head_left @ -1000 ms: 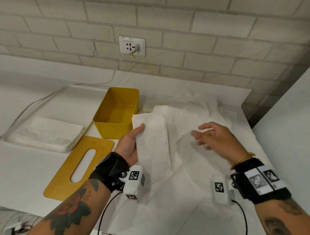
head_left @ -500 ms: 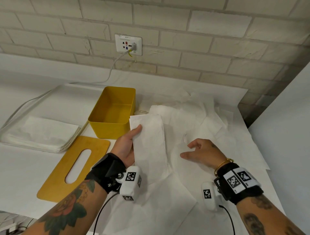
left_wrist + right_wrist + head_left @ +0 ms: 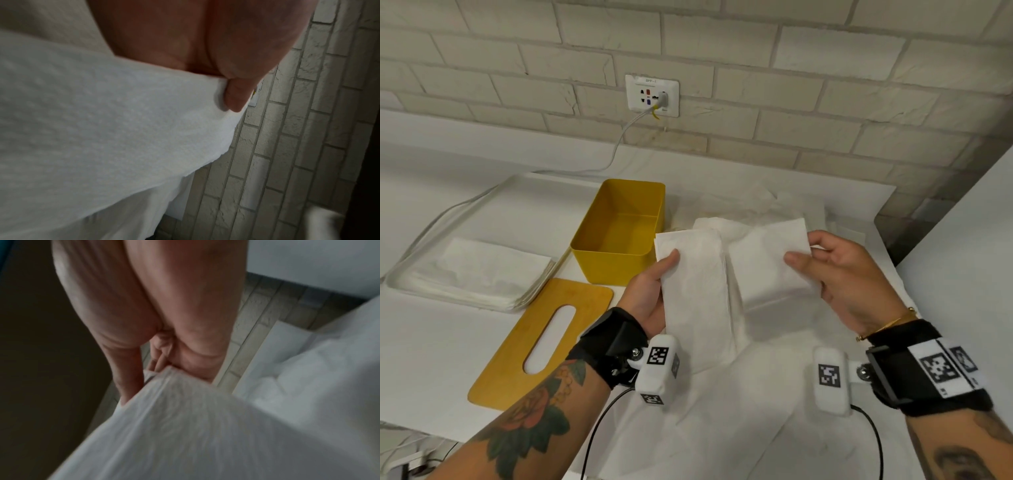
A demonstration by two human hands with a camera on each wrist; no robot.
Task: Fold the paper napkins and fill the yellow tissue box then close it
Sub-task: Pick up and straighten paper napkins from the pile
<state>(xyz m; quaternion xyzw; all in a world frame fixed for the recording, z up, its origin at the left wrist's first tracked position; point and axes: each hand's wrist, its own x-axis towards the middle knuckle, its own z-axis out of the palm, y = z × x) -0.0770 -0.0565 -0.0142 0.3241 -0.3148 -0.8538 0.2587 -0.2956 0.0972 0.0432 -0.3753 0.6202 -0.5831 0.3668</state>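
The open yellow tissue box (image 3: 619, 236) stands empty at centre left of the head view. Its slotted yellow lid (image 3: 517, 346) lies flat in front of it. My left hand (image 3: 650, 291) holds a folded white napkin (image 3: 695, 291) upright, thumb on its face; the left wrist view shows that thumb pressed on the napkin (image 3: 102, 129). My right hand (image 3: 839, 277) pinches a second folded napkin (image 3: 767, 263) just right of the first, lifted off the table. In the right wrist view the fingers grip the second napkin's edge (image 3: 174, 418).
A stack of unfolded napkins (image 3: 479, 270) sits in a white tray (image 3: 400, 270) at far left. Loose crumpled napkins (image 3: 774, 212) cover the table behind and under my hands. A cable runs from the wall socket (image 3: 652, 94). A white panel (image 3: 969, 260) stands at right.
My right hand went down to the loose napkins on the table, took up a folded one and raised it beside the napkin in my left hand. The left hand stayed put.
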